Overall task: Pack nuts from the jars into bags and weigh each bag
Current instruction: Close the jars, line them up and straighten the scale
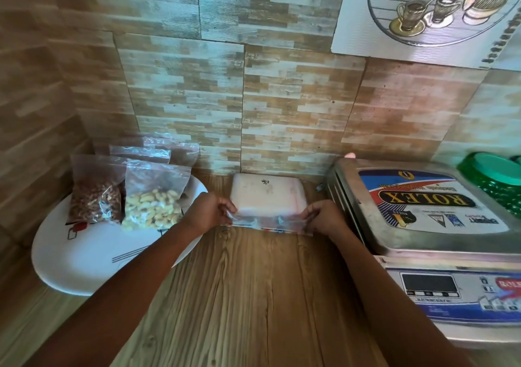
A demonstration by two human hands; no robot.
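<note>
The wooden table (253, 296) carries a steel scale (423, 211) at right; a white plate (84, 262) at left holds a bag of brown nuts (95, 197) and a bag of cashews (153, 200), both upright; a pack of empty bags (267, 194) lies against the wall; just before it an empty clear bag (270, 223) stretches left to right, the left hand (210, 211) pinching one end with curled fingers, the right hand (324, 217) pinching the other.

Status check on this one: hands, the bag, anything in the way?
Pinching the empty clear bag, one end each: left hand, right hand. The scale at right, path to it open. The filled bags on the plate, out of the way.
</note>
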